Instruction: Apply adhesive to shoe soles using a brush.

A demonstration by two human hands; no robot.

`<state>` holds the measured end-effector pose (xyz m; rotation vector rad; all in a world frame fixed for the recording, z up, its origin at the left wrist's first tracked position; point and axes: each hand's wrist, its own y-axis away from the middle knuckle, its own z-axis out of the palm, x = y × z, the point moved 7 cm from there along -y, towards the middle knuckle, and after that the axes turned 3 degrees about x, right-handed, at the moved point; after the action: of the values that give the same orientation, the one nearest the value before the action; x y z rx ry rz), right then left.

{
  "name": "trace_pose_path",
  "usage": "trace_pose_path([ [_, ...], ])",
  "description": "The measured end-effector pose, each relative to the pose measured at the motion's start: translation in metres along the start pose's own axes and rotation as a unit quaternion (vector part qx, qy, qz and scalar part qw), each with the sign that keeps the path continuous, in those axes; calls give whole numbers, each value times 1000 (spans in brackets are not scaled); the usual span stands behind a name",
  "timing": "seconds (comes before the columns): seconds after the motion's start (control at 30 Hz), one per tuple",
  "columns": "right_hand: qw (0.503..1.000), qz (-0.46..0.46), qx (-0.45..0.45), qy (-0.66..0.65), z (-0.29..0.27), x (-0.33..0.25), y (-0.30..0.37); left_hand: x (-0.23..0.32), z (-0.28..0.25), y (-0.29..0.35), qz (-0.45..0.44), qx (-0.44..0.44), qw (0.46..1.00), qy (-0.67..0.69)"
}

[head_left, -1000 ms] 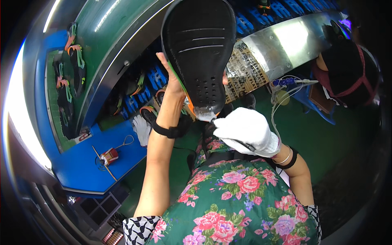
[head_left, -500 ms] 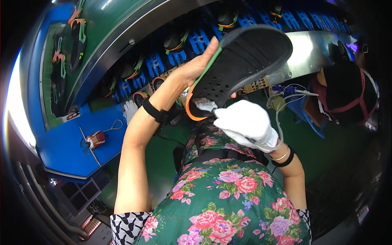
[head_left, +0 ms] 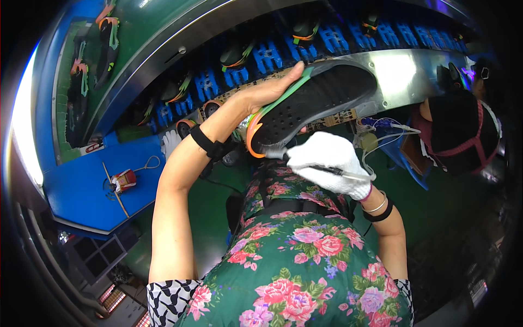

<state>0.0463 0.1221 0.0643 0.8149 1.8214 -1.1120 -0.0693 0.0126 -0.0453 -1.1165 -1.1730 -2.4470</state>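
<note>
My bare left hand (head_left: 267, 92) grips a black shoe sole (head_left: 313, 98) by its far left edge, with the thumb along a green strip. The sole is tilted toward me; small holes dot the end nearest me, which has an orange rim. My right hand (head_left: 327, 163), in a white knit glove, is closed around a slim dark-handled brush (head_left: 321, 169) with a clear tube trailing behind it. Its pale, blurred tip (head_left: 274, 153) is at the sole's orange-rimmed end. Whether the tip touches the surface is hard to tell.
Beyond my hands, several shoe parts sit on blue holders (head_left: 267, 57) along a curved metal-edged line (head_left: 400, 71). A blue table (head_left: 81, 191) at left bears a red container (head_left: 125, 180) with a stick. At right, a co-worker (head_left: 457, 131) sits beside cables. A white glove (head_left: 171, 141) lies near my left forearm.
The sole has dropped slightly and tilted, its far end shifting left. My gloved hand has turned, exposing the brush handle; the brush tip has moved down and left toward the orange rim.
</note>
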Motion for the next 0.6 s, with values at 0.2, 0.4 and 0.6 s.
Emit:
trace_pose_path([
  [0.2, 932, 212, 250, -158, -46, 30, 25, -39, -10, -4, 28, -2, 932, 361],
  [0.4, 961, 81, 240, 111, -68, 17, 4, -79, 27, 7, 113, 0, 889, 443],
  [0.6, 976, 1, 163, 147, -53, 4, 6, -113, 25, 18, 78, 19, 922, 379],
])
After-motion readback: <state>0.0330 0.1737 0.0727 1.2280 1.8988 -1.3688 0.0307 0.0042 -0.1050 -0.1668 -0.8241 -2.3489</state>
